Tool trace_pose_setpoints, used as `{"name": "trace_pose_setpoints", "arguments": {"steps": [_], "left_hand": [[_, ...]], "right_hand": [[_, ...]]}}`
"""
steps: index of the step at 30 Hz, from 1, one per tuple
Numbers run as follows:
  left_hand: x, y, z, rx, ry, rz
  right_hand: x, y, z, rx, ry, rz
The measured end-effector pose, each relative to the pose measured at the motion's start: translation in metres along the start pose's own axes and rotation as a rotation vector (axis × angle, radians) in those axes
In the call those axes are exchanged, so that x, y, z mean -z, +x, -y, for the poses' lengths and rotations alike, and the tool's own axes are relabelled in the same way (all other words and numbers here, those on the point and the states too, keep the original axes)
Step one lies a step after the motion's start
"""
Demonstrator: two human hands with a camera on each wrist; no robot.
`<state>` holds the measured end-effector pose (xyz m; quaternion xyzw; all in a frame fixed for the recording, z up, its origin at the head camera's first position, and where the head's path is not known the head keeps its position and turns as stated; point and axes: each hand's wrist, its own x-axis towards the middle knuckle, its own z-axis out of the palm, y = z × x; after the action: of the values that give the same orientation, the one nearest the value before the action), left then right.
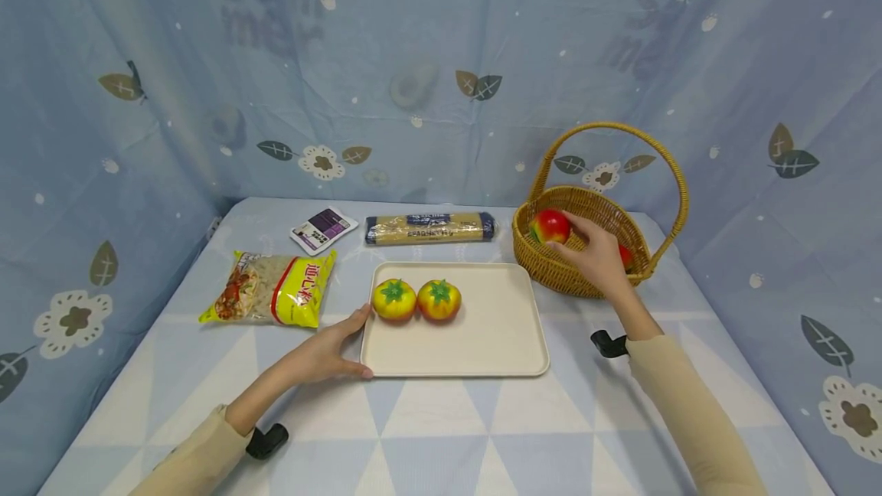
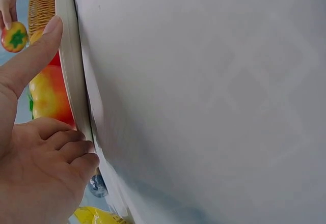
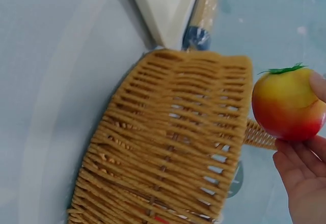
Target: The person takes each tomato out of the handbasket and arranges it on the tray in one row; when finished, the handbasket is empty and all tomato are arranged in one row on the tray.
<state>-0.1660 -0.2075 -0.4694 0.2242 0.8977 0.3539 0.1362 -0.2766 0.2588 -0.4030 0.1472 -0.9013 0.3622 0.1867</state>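
Note:
My right hand [image 1: 598, 253] holds a red-and-yellow tomato [image 1: 550, 226] between thumb and fingers, over the left side of the wicker basket [image 1: 551, 270]. In the right wrist view this tomato [image 3: 288, 104] shows its green leafy top, beside the basket's rim. Inside the basket another red fruit [image 1: 625, 256] is partly hidden by the hand. My left hand [image 1: 329, 352] touches the left edge of a cream tray [image 1: 492, 327], its thumb straight at the near corner. Two yellow-orange tomatoes with green tops, a left one [image 1: 394, 300] and a right one [image 1: 439, 300], sit side by side on the tray.
Left of the tray lies a yellow-ended bag of pasta [image 1: 269, 289]. Behind it is a small white-and-purple packet [image 1: 323, 230]. A pack of spaghetti [image 1: 430, 228] lies behind the tray. The basket's tall handle [image 1: 613, 126] arches up near the back curtain.

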Motion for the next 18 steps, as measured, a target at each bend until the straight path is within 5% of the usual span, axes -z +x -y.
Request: {"name": "trace_pose_setpoints", "arguments": {"steps": [18], "left_hand": [[0.000,0.000,-0.001,-0.008,0.011,-0.003]], "right_hand": [[-0.008,-0.030,0.033,0.138,0.018,-0.012]]}}
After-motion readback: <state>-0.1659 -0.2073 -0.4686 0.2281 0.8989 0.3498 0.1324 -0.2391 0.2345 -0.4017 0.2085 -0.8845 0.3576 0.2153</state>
